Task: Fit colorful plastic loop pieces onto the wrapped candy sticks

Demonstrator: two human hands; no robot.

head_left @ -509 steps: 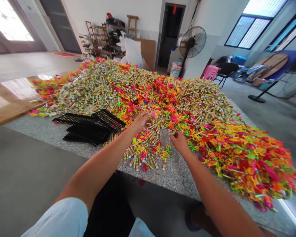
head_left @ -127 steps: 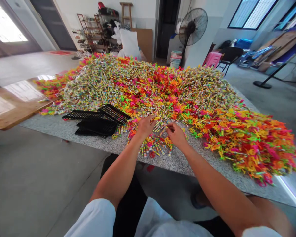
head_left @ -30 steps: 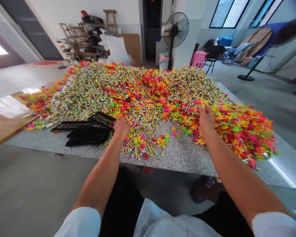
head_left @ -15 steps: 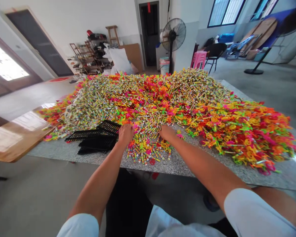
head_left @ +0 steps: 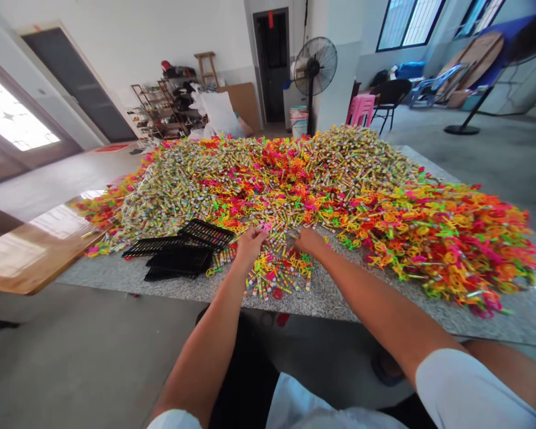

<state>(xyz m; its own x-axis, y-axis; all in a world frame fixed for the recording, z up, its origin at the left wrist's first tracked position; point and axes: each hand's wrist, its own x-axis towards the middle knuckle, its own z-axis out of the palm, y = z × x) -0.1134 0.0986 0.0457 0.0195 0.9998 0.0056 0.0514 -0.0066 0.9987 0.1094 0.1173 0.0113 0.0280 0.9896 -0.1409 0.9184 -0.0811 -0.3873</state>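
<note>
From my head camera, my left hand (head_left: 251, 242) is at the near edge of the heap, thumb and fingers drawn close together beside a pink piece (head_left: 267, 227); whether I am pinching it, I cannot tell. My right hand (head_left: 311, 241) is just across from it, fingers curled down over the striped tubes (head_left: 261, 286); my fingertips are hidden, so I cannot tell what they grip. The tubes lie loose between and below my hands, fanned out on the stone table (head_left: 328, 300).

A careless sweep of my wrist could push the nearest tubes, or the red ring (head_left: 277, 294), over the front edge, since they lie so near it. The bright plastic pieces (head_left: 464, 238) look tangled, so pulling one might drag others along.

The black trays (head_left: 178, 260) are stacked unevenly to my left, one tilted; a knock from my left forearm could slide them. Colours show through the slots of the tilted one, though I cannot tell whether anything sits inside. Further back, the bucket (head_left: 299, 123) and white bag (head_left: 221, 112) hide their contents.
</note>
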